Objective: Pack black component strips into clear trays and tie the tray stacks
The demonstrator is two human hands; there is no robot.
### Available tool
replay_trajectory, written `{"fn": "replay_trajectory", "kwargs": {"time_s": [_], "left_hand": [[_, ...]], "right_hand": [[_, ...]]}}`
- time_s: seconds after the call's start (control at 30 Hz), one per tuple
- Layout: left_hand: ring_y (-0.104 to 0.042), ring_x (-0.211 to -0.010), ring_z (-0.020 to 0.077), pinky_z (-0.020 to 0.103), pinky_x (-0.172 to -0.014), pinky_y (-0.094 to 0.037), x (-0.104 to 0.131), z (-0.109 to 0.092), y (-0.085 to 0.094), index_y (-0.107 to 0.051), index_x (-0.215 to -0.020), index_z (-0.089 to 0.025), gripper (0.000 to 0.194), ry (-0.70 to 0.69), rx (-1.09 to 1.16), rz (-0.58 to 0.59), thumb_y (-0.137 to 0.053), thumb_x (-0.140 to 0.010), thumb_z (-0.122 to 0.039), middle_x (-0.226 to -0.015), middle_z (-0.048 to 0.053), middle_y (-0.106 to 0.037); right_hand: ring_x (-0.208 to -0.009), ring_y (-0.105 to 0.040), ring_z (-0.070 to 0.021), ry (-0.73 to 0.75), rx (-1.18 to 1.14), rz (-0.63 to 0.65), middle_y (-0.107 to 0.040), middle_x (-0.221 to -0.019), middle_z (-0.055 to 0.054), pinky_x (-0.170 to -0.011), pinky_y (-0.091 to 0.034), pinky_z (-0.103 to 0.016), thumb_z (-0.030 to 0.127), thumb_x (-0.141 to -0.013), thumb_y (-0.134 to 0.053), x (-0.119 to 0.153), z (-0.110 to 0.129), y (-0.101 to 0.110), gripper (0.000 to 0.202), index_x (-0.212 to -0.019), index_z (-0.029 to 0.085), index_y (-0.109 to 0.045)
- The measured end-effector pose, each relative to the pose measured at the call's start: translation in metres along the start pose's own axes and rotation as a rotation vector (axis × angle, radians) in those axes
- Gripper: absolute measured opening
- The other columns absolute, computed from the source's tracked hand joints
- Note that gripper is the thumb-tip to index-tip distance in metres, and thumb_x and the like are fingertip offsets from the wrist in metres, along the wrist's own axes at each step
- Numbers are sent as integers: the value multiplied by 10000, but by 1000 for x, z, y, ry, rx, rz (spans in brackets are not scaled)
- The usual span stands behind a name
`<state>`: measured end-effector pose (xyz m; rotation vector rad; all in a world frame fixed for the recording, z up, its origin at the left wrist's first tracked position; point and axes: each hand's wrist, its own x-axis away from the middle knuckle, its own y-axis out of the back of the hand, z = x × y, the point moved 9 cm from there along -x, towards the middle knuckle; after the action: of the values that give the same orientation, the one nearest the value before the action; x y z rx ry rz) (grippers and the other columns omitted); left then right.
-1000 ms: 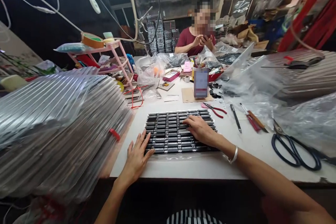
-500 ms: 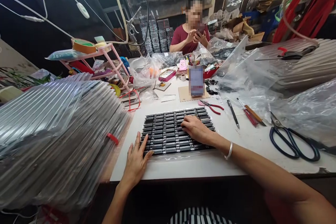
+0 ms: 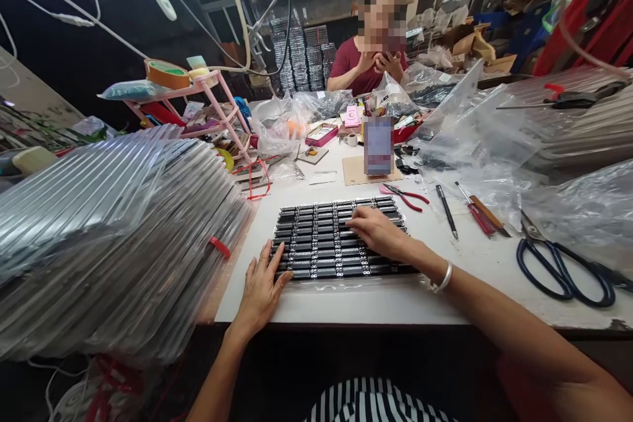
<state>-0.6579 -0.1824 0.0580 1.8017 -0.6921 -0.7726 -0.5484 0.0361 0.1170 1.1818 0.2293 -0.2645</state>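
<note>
A dark panel point(image 3: 316, 254), made up of rows of black strips with silvery ribbed parts and white-marked joints, lies flat on a white board point(image 3: 237, 306). My left hand point(image 3: 261, 293) is open, its fingers spread and their tips resting on the panel's left edge. Over the right half of the panel, my right hand point(image 3: 378, 229) has thumb and fingers pinched together at one of the strips. Whatever sits between those fingertips is too small and too covered to make out. A clear plastic edge point(image 3: 341, 285) shows under the panel's near side.
Stacked clear plastic trays point(image 3: 163, 244) rise at the left. Right of the panel lie red-handled pliers point(image 3: 408, 199), a pen point(image 3: 448, 212), a red-handled tool point(image 3: 479, 217) and large scissors point(image 3: 548, 270). A phone point(image 3: 378, 145) stands behind; a co-worker point(image 3: 349, 66) sits opposite.
The view has shifted slightly, so the table's things sit a little further right and higher. My right hand stays over the same part of the panel, its fingers slightly re-angled; my left hand keeps its place.
</note>
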Motion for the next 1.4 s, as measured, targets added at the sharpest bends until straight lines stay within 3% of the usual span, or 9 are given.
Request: {"fn": "replay_trajectory", "kwargs": {"time_s": [0.17,0.3,0.43,0.53,0.67,0.8,0.97,1.17,1.4], "left_hand": [[-203,-1401,237,503,-1124,-194,2,3,6,-292,-1432,-221,620,25,118,11,-280,-910,-554,-1530,118,-193],[-211,-1398,238,477,-1121,-229,0,9,15,-302,-1430,-215,626,49,258,-4,-283,-907,-560,-1528,114,-203],[-193,-1403,246,491,-1124,-210,-20,13,21,-316,-1423,-193,651,24,236,-32,-269,-901,-579,-1515,115,-244],[-199,-1399,272,518,-1105,-229,-45,16,20,-354,-1404,-184,631,31,145,-25,-274,-907,-565,-1511,131,-250],[-218,-1386,315,523,-1083,-259,-69,18,13,-513,-1296,-200,516,46,28,-6,-339,-916,-503,-1485,129,-313],[-364,-1315,298,472,-1063,-313,-80,12,19,-637,-1122,-172,415,13,21,-77,-376,-920,-425,-1374,132,-465],[-569,-1059,233,386,-961,-417,-95,12,32,-633,-1108,-163,341,75,53,-153,-410,-904,-320,-1098,108,-637],[-597,-971,240,378,-918,-435,-96,18,28,-724,-901,-158,333,110,70,-185,-456,-875,-354,-1010,109,-672],[-595,-978,221,372,-934,-436,-91,19,23,-709,-948,-173,313,46,182,-240,-468,-860,-352,-1005,90,-689]], "right_hand": [[-881,-540,-193,21,-10,-87,-612,-978,-110,-798,-422,-353,229,-935,-367,6,5,30,318,-1033,163,-662],[-1124,-503,-280,103,176,112,-549,-1267,-131,-905,-379,-479,430,-933,-360,26,30,3,431,-1204,179,-580],[-1325,-325,-317,102,231,172,-405,-1423,-148,-1024,-254,-550,662,-856,-301,49,43,-27,723,-1366,163,-417],[-1322,-335,-291,32,225,90,-425,-1411,-139,-1031,-243,-513,589,-902,-283,57,39,-23,640,-1355,158,-425],[-1084,-523,-250,-185,222,-114,-607,-1161,-118,-877,-339,-437,333,-949,-328,61,7,9,357,-1124,177,-598],[-899,-526,-228,-303,218,-64,-610,-945,-90,-755,-337,-395,250,-910,-412,59,-25,14,235,-901,184,-637],[-920,-489,-235,-272,221,23,-567,-938,-80,-758,-326,-385,254,-882,-473,47,-31,5,131,-837,183,-575],[-858,-486,-214,-231,161,37,-588,-864,-53,-739,-322,-370,217,-865,-494,44,-25,6,91,-779,187,-497],[-878,-487,-207,-124,-57,-71,-587,-902,-64,-787,-394,-364,188,-840,-531,40,-30,14,36,-872,189,-547]]}}
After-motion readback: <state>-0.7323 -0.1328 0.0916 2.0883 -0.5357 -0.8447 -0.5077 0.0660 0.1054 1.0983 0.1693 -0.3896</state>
